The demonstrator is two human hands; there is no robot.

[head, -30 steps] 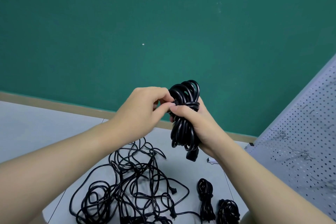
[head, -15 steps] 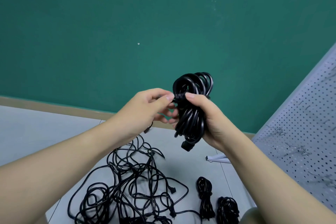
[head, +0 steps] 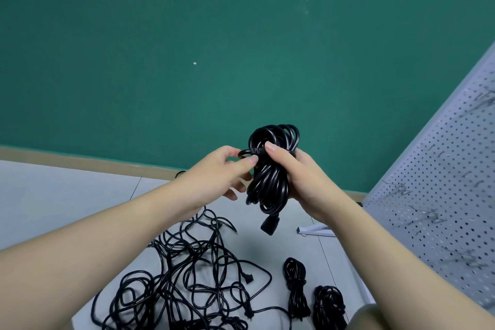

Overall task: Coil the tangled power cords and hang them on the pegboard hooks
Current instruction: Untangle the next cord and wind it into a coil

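Bare forearms, no sleeves; short unpainted nails on fingers (head: 271,146).

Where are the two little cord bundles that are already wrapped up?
In the head view, the two coiled cord bundles lie on the floor at lower right, between the tangled cords and the pegboard.

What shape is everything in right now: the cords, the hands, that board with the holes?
Coiled cord: bundled, held in the air, plug end hanging down.
Right hand: grips the bundle's middle.
Left hand: pinches a strand at the bundle's top.
Tangled cords: loose heap on the floor.
Two small bundles: coiled, lying on the floor.
Pegboard: no cord hung on the part in view.
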